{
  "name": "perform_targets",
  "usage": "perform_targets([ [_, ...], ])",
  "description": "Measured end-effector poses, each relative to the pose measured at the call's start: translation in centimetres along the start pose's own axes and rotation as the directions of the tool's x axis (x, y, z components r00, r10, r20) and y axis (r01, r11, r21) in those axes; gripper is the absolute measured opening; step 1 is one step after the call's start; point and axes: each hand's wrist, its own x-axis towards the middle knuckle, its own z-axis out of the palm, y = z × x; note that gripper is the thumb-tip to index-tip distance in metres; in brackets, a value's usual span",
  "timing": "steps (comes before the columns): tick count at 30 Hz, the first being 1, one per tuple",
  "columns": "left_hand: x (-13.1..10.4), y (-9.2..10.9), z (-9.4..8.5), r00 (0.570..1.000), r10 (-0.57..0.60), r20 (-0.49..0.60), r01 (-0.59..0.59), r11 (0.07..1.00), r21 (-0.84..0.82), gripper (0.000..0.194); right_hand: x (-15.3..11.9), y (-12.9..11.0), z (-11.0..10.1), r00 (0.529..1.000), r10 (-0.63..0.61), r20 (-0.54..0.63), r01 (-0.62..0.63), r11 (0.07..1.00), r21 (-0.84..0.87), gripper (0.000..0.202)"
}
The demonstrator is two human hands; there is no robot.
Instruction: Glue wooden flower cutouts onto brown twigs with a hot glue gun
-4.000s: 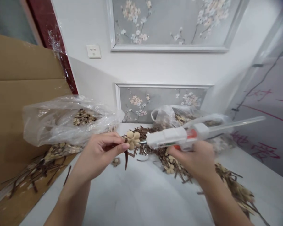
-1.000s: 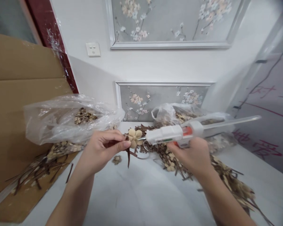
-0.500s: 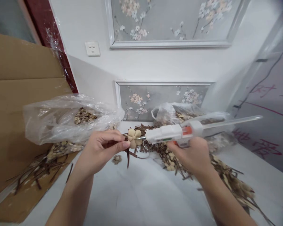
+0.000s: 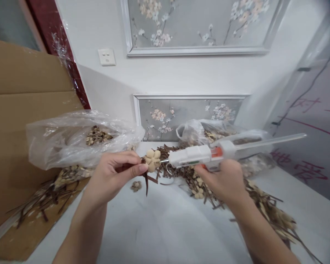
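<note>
Left hand (image 4: 121, 174): thumb and forefinger pinched on a brown strip (image 4: 146, 179), its free end hanging below the grip.
Flower (image 4: 153, 160): pale, petalled, just right of the left fingertips, face toward the viewer; how it is fixed to the strip cannot be told.
Right hand (image 4: 225, 179): wrapped around the handle of a white glue gun (image 4: 192, 155); trigger travel cannot be told.
Nozzle (image 4: 164, 161): at the flower's right edge; whether it touches cannot be confirmed.
Glue stick (image 4: 272, 141): projects from the gun's rear, above and right of the right-hand grip.
Below the left grip: a small flower cluster (image 4: 136, 186) on the white table (image 4: 159, 227).
Procedure (judgement): brace the pinch, place the nozzle at the join, press lightly for a small bead, then draw off cleanly. Fingertips should stay clear of the hot metal.
Gun marking: green patch (image 4: 194, 162) on the barrel, left of the right-hand grip; too small to read.
Panel writing (image 4: 313, 168): red handwritten characters, far right of both grips; the upper one appears to be 对, others uncertain.
Brand: none legible.
</note>
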Motion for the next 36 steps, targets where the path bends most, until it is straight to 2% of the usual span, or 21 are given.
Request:
perform_targets([
  [7, 0.0, -0.3, -0.1, 1.000, -0.008, -0.018, 0.007, 0.998, -0.055, 0.010, -0.1, 0.2, 0.3, 1.000, -0.023, 0.018, 0.023, 1.000, 0.001, 0.041],
  [13, 0.0, -1.1, -0.8, 0.998, -0.028, -0.049, 0.019, 0.986, -0.167, 0.012, 0.0, 0.2, 0.7, 0.993, -0.118, -0.027, 0.117, 0.992, -0.058, 0.039],
  [15, 0.0, -1.2, -1.0, 0.998, -0.043, -0.048, 0.034, 0.982, -0.186, 0.015, -0.2, 0.6, 1.3, 0.989, -0.143, 0.035, 0.146, 0.984, -0.104, 0.036],
  [17, 0.2, -1.3, -1.3, 0.998, -0.053, -0.041, 0.044, 0.981, -0.189, 0.021, -1.0, 1.5, 2.3, 0.979, -0.131, 0.158, 0.153, 0.979, -0.137, 0.033],
  [19, 0.3, -1.3, -1.5, 0.998, -0.068, -0.017, 0.063, 0.981, -0.181, 0.026, -2.5, 3.0, 3.6, 0.953, -0.054, 0.298, 0.102, 0.983, -0.150, 0.035],
  [21, 0.5, -1.2, -1.7, 0.996, -0.089, 0.024, 0.091, 0.982, -0.168, 0.029, -4.5, 4.8, 5.0, 0.905, 0.074, 0.419, -0.008, 0.988, -0.157, 0.046],
  [24, 0.5, -0.8, -1.7, 0.989, -0.117, 0.087, 0.128, 0.983, -0.133, 0.032, -7.4, 7.3, 6.5, 0.846, 0.144, 0.514, -0.105, 0.989, -0.105, 0.050],
  [26, 0.4, -0.4, -1.6, 0.985, -0.131, 0.114, 0.144, 0.983, -0.113, 0.033, -8.7, 8.3, 6.8, 0.837, 0.131, 0.532, -0.133, 0.991, -0.034, 0.047],
  [30, 0.5, -0.2, -1.4, 0.982, -0.139, 0.126, 0.153, 0.982, -0.111, 0.035, -9.6, 9.5, 6.9, 0.864, 0.107, 0.492, -0.173, 0.981, 0.090, 0.036],
  [36, 0.9, 0.0, -0.9, 0.984, -0.111, 0.141, 0.126, 0.987, -0.099, 0.033, -9.5, 9.7, 7.9, 0.846, 0.180, 0.502, -0.257, 0.962, 0.087, 0.033],
])
